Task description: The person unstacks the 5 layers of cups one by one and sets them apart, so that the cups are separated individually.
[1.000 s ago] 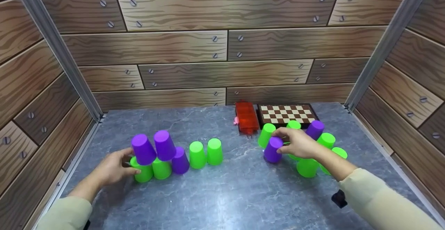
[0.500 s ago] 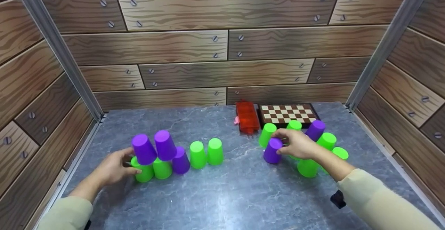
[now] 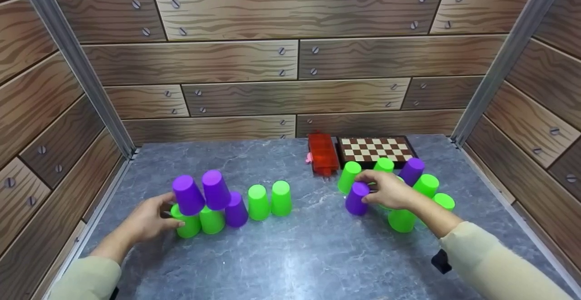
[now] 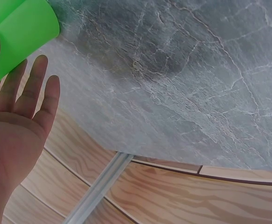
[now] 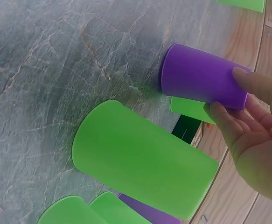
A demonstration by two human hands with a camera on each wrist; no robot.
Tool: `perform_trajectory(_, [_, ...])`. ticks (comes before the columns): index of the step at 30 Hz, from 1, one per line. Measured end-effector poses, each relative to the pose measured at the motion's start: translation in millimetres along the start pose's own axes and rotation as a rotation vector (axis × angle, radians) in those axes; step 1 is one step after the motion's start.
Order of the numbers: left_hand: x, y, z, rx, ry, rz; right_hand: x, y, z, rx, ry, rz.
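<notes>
My left hand (image 3: 147, 218) is around the leftmost green cup (image 3: 188, 225), thumb in front and fairly straight fingers behind. That cup begins a row of upside-down cups: a second green cup (image 3: 212, 220), a purple cup (image 3: 236, 211) and two more green ones. Two purple cups (image 3: 188, 195) stand as an upper layer over the row's left end. At the right, my right hand (image 3: 388, 190) pinches another purple cup (image 5: 203, 77) near its closed top between thumb and fingers. It is mouth down, its rim right at the tabletop.
Around my right hand stand several green cups (image 3: 401, 220) and one purple cup (image 3: 412, 171), some partly hidden by the hand. Behind them lie a checkered board (image 3: 374, 148) and a red translucent case (image 3: 322, 152). Wood-patterned walls (image 3: 227, 59) enclose the grey tabletop (image 3: 272, 263).
My right hand and its purple cup have shifted very slightly toward me. My left hand and the cups beside it look the same.
</notes>
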State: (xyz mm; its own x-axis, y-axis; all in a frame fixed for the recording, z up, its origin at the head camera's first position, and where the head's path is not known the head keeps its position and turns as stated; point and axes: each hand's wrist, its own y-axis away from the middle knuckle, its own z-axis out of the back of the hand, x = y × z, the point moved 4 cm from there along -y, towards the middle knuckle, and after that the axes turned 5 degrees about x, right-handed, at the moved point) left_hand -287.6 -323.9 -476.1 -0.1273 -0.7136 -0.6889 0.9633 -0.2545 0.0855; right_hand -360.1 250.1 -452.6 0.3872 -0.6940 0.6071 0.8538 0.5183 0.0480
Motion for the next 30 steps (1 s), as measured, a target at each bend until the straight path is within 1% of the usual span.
perform_trajectory(9, [1.9, 0.8, -1.1, -0.002, 0.012, 0.001, -1.0, -0.4, -1.0, 0.0, -0.003, -0.009])
perform_trajectory(12, [2.1, 1.4, -0.8, -0.005, 0.017, 0.011, -0.8, -0.7, -0.6, -0.002, -0.003, -0.006])
perform_trajectory(16, [1.8, 1.7, -0.4, -0.007, 0.021, 0.011, -0.7, -0.4, 0.7, 0.008, -0.026, -0.001])
perform_trajectory(21, [0.9, 2.0, -0.6, -0.008, 0.025, -0.009, 2.8, 2.0, 8.2, 0.018, -0.067, 0.001])
perform_trajectory(26, [0.3, 1.6, -0.8, -0.004, 0.027, -0.013, 17.0, 6.0, 24.6, -0.007, -0.056, 0.022])
perform_trajectory(30, [-1.3, -0.1, 0.2, 0.001, 0.021, -0.012, 39.4, 3.3, 37.7, -0.046, -0.036, 0.049])
